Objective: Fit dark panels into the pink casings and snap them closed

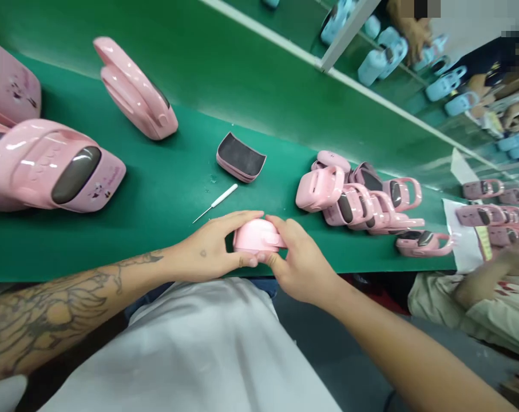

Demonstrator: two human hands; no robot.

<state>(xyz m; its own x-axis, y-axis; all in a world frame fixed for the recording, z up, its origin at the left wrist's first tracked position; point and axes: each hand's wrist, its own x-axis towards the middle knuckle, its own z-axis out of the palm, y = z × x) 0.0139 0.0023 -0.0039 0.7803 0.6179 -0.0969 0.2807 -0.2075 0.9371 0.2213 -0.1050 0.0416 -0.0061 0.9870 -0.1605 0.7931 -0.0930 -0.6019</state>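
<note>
A small glossy pink plastic shell sits at the front edge of the green belt, cupped between both hands. My left hand curves over its left side, and my right hand grips its right side, the thumbs meeting below it. Just beyond my left hand lies a white-handled pick with a thin steel point. Farther back is a pink curved piece with a dark grey lining. The underside of the shell is hidden by my fingers.
Large pink glossy cases lie at the left, and a heap of small pink cases lies to the right. A co-worker's hand rests near a white paper sheet. Light blue cases stand on a farther belt.
</note>
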